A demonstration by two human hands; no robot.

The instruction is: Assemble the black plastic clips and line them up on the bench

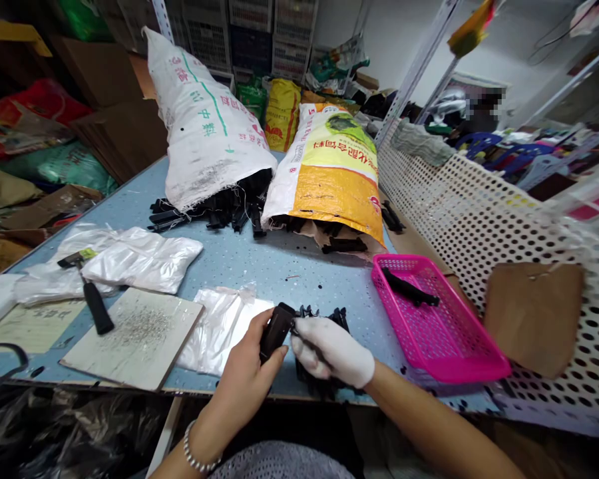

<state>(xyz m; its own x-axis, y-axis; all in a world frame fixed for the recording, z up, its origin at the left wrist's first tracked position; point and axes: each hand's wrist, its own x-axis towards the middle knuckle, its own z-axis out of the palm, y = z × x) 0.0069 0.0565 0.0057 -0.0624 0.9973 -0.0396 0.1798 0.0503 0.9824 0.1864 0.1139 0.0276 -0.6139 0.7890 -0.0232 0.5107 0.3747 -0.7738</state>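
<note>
Near the front edge of the blue worktable [299,265], a black plastic part [278,330] is clasped at a tilt by the bare left hand [252,362], with the thumb laid along one side and the fingers on the other. Against the part's upper end, the curled fingers of the white-gloved right hand [333,352] are set; whether anything is pinched between them cannot be told. The step in hand is judged to be close handling of that end, the part being steadied by the left hand. For the next move, a firm hold and careful placing of the gloved fingertips would be called for.

Beneath and behind the glove, more black pieces [341,318] are heaped. To the left, clear plastic bags [212,326] and a board [144,369] strewn with specks are laid out. To the right, a single black piece [410,290] is held in a pink basket [479,374]. Farther back, black pieces are spilled from a white sack [204,126], beside a yellow-and-orange sack [334,193].
</note>
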